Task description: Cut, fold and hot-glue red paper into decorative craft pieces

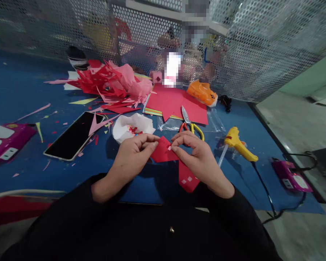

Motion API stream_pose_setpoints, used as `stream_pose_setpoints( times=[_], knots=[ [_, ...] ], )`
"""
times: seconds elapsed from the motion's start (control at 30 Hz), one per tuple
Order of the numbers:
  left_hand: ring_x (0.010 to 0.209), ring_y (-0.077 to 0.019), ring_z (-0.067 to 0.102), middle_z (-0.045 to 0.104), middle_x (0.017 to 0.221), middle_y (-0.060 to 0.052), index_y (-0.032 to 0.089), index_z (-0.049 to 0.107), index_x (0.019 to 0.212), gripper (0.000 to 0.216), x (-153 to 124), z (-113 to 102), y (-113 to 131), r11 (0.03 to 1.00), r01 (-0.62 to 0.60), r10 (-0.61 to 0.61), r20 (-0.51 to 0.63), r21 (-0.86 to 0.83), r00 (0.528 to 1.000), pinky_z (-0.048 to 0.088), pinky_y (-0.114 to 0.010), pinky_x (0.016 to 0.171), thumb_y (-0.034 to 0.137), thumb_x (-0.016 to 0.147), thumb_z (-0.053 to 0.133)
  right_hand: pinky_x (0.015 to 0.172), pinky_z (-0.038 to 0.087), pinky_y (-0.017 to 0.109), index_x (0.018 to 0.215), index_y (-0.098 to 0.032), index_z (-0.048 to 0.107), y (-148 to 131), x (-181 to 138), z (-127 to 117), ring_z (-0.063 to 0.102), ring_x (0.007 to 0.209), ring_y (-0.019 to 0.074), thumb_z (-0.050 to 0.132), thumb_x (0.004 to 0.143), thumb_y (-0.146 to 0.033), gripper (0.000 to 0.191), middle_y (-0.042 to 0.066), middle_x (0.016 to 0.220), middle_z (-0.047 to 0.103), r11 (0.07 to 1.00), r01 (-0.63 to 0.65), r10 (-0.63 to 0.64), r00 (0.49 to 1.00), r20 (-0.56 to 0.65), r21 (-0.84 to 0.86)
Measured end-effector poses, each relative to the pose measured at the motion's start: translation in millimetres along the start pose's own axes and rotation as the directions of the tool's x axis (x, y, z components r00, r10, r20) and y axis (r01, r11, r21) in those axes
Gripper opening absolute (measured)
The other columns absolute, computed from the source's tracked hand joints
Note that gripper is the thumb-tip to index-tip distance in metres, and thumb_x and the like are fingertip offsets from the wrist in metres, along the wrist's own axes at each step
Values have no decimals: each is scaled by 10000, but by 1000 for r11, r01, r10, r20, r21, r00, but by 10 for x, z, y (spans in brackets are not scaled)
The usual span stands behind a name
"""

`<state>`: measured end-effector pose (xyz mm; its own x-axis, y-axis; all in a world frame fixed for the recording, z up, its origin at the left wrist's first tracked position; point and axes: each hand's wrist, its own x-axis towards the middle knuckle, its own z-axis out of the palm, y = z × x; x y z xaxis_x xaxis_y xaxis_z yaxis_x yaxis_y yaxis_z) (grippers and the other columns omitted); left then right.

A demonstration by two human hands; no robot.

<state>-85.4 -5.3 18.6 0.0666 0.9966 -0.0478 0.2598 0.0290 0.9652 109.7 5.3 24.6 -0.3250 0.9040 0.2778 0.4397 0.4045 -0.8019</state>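
A piece of folded red paper [163, 151] with small cut-out holes is held between both hands above the blue table. My left hand [132, 159] pinches its upper left edge between thumb and fingers. Thumb and fingers of my right hand [197, 156] close on its right side, by a small pale square. Part of the paper hangs below the right hand, showing several more pale squares; the palm hides some of it. Just beyond the hands lie scissors [186, 115] with red and yellow handles, and a white paper bowl [125, 127] of paper scraps.
A black-screened phone [74, 136] and a heap of red and pink paper strips [111, 81] lie left. Red sheets [176, 101] and an orange packet [202, 92] sit behind. At right are a yellow glue gun [240, 145] and a purple power strip [290, 175] with cables.
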Motion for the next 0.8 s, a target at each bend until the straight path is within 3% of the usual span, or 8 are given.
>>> stream_pose_setpoints(
  times=[0.23, 0.4, 0.8],
  knots=[
    [491, -90, 478, 628, 596, 34, 166, 703, 921, 220, -10, 5, 2, 1000, -7, 7, -9, -27, 1000, 382, -200, 466, 350, 822, 634, 915, 485, 380, 805, -215, 644, -99, 1, 142, 651, 998, 201, 626, 879, -177, 85, 64, 1017, 656, 996, 14, -25, 991, -134, -83],
    [536, -100, 514, 664, 654, 14, 172, 692, 920, 219, -13, -6, -18, 998, -20, 20, 8, -57, 1000, 401, -203, 482, 368, 829, 653, 913, 476, 400, 806, -222, 639, -144, -19, 236, 641, 995, 207, 614, 887, -172, 99, 61, 1013, 657, 989, 5, -36, 976, -213, -145],
    [577, -106, 602, 723, 726, 2, 174, 692, 923, 193, -12, 1, 1, 996, -37, 39, 25, -85, 999, 472, -198, 528, 342, 836, 656, 937, 468, 434, 821, -214, 625, -145, -47, 320, 628, 1030, 217, 616, 887, -176, 77, 71, 1027, 656, 970, 20, -87, 960, -267, -244]
  ],
)
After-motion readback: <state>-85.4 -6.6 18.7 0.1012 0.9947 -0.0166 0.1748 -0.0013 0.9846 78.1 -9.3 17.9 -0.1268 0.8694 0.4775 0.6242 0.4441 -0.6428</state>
